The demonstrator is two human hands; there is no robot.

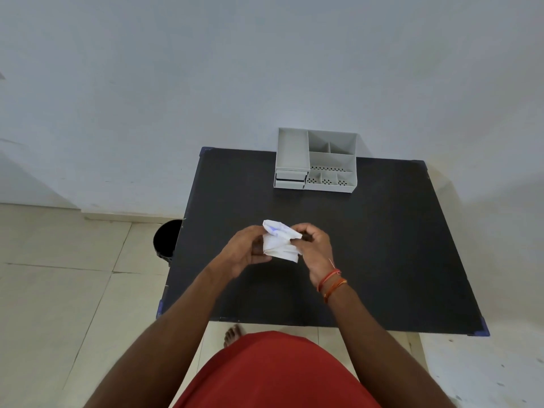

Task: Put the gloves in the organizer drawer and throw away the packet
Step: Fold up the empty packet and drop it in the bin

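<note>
— Counting first: what do you have on the table?

— I see one black table [382,245], one grey desk organizer [316,160] at its far edge against the wall, and one white packet [279,242] held above the middle of the tabletop. One black bin [166,238] stands on the floor just beside the table's left edge.

— And the hands?

— Two, both bare. My left hand [245,251] is curled around the packet's left side, fingers closed on it. My right hand [312,245] pinches the packet's upper right edge between thumb and fingertips. The right wrist wears two thread bands [331,282], red and orange.

— Any writing on the packet?

— I can make out a patch of blue print near its top, but it is too small and creased to read. No brand I can name.

— Gloves visible?

— I cannot tell them apart from the packet; it is a crumpled white bundle, and whether the gloves are inside or partly out does not show.

— Organizer compartments?

— On the right I count two at the back, one wide one in the middle, three small ones at the front, several with perforated floors. On the left, one long open tray, and below it two small drawers [290,178] stacked, with a dark gap showing between them.
</note>
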